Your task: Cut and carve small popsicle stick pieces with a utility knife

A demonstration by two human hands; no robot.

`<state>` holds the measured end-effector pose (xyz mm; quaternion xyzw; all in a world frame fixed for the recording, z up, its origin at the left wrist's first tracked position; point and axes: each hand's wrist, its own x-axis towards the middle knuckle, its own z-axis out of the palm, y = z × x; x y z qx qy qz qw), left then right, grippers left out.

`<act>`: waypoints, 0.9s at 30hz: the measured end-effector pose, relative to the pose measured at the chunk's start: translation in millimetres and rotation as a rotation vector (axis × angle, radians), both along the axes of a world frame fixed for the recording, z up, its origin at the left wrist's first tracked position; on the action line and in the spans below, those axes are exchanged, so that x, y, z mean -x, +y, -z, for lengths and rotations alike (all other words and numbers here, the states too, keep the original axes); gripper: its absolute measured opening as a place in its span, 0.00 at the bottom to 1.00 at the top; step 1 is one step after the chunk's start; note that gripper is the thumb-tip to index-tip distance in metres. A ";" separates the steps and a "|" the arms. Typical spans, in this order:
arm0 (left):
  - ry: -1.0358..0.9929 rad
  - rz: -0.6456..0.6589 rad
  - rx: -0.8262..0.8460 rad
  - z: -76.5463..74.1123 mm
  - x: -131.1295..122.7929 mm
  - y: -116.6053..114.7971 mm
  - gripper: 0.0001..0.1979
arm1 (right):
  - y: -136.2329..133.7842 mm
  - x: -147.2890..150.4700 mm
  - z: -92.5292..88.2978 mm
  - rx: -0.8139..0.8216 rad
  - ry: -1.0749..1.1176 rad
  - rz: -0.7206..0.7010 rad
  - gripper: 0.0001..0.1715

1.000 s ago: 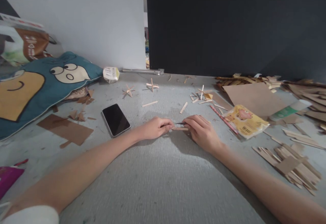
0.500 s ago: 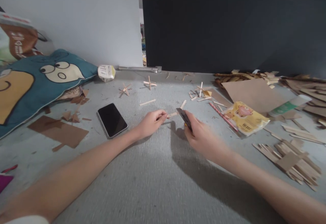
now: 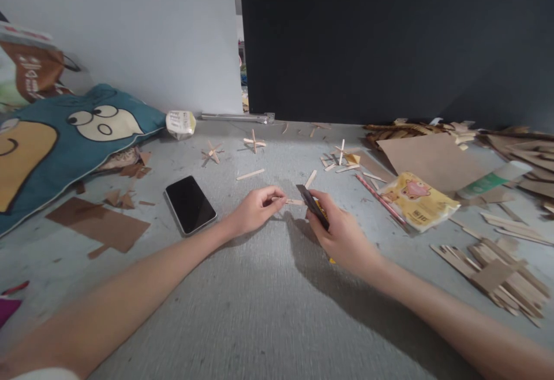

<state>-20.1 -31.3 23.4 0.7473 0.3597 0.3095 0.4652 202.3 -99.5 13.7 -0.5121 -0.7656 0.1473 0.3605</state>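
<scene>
Between the thumb and fingers of my left hand (image 3: 258,210) is one end of a short wooden craft stick (image 3: 295,201), held low over the table. My right hand (image 3: 341,227) is wrapped round a utility knife (image 3: 317,208) with a dark blade and some yellow on its body. The blade points up and left, close to the stick's right end; I cannot tell whether they touch. Behind the knife lies another craft stick (image 3: 310,179). A longer stick (image 3: 250,174) rests farther left. Small crossed-stick pieces (image 3: 254,142) stand toward the back.
A phone (image 3: 190,204) lies left of my left hand, near brown cardboard (image 3: 98,223) and a teal cushion (image 3: 104,123). On the right are a yellow packet (image 3: 418,198), a striped straw (image 3: 381,200), a glue tube (image 3: 493,179) and a bundle of sticks (image 3: 493,276). A dark panel (image 3: 389,40) stands behind.
The craft stick has turned slightly and dropped a little, its right end now lower. The knife in my right hand has shifted slightly left and its tilt has changed.
</scene>
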 end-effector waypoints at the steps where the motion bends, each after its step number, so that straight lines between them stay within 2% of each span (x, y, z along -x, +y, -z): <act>1: -0.005 -0.002 0.003 -0.2 0.1 -0.2 0.16 | 0.0 0.1 -0.1 -0.001 0.006 0.004 0.20; 9: -0.049 -0.016 -0.001 -1.0 1.1 -2.3 0.17 | -0.3 1.9 1.3 0.014 0.062 -0.012 0.23; 15: -0.189 -0.124 -0.063 -1.1 -1.7 -6.6 0.20 | -6.7 8.5 -0.3 0.141 0.123 -0.059 0.24; 18: -0.381 -0.114 0.093 1.8 -8.9 -10.2 0.22 | -5.9 6.7 0.4 0.134 0.147 -0.032 0.22; 20: -0.444 -0.076 0.224 5.1 -14.0 -12.7 0.23 | -3.0 2.9 1.0 0.074 0.135 0.014 0.19; 24: -0.487 -0.049 0.372 10.5 -20.1 -17.7 0.25 | 3.9 -7.0 1.2 -0.133 0.043 0.069 0.15; 27: -0.467 -0.113 0.543 7.8 -20.8 -22.5 0.20 | 8.1 -14.5 2.3 -0.292 -0.042 0.018 0.13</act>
